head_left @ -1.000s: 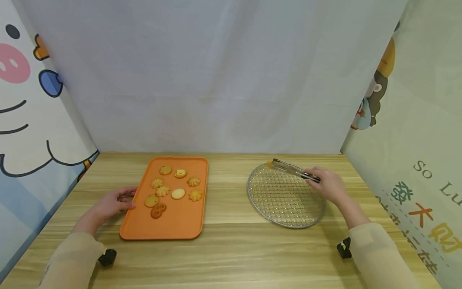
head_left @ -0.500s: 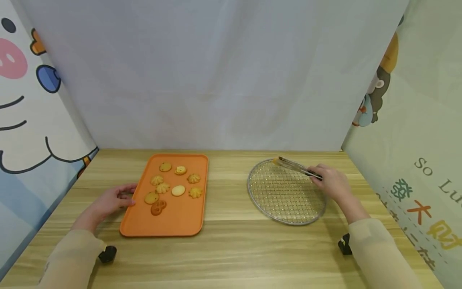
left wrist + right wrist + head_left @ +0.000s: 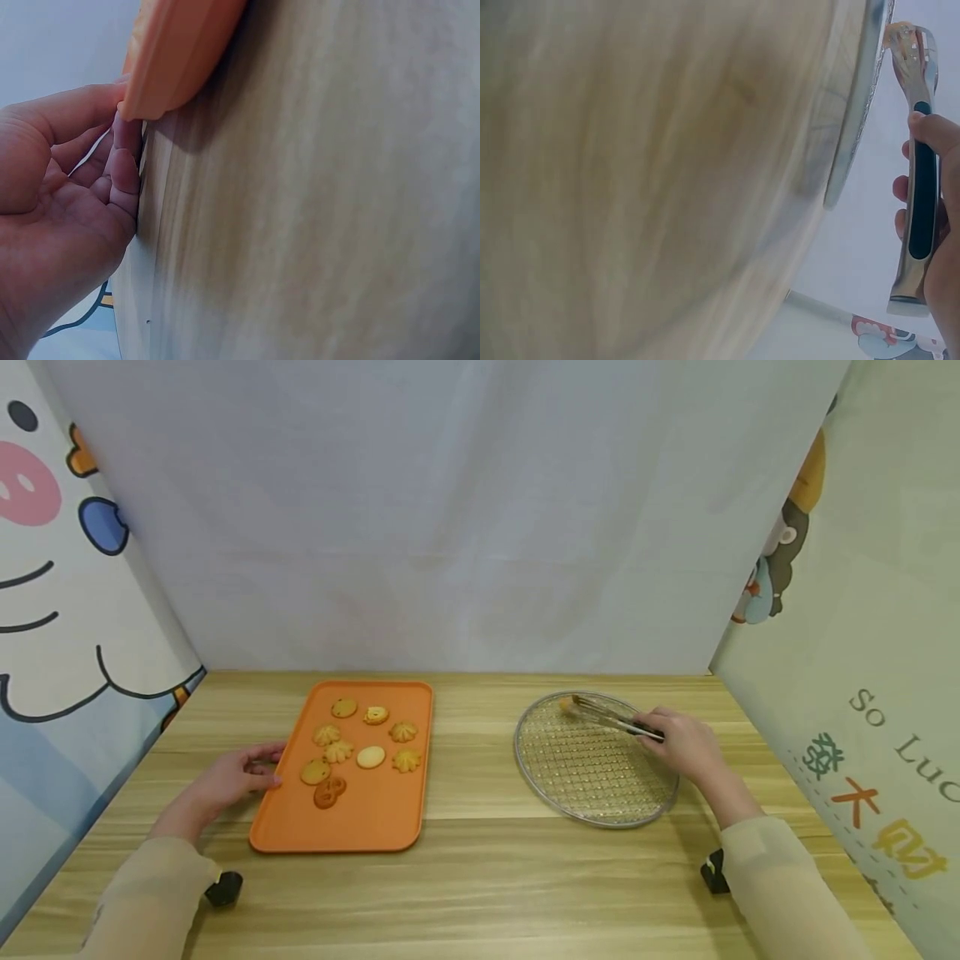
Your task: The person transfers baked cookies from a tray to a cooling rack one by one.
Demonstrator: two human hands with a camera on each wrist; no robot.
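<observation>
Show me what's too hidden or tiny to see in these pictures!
Head view: the exact shape of the yellowish piece, small and partly covered by the tongs.
Head view: the rest of the tongs' handle, covered by the right hand.
Left wrist view: most of the orange tray, cut off by the top edge.
Right wrist view: the mesh of the round rack, seen edge-on.

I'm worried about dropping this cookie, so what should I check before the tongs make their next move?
1. Tongs held by right hand: ok, fingers wrapped around the handle.
2. Cookie at the tong tips: ok.
3. Cookie within the outline of the round rack: ok, near its far rim.
4. Cookie's weight resting on the rack: cannot tell.
5. Left hand on the tray: ok, at its left edge.
6. Tray cookies well apart: not ok, pretzel-shaped cookie crowds a speckled cookie.
</observation>
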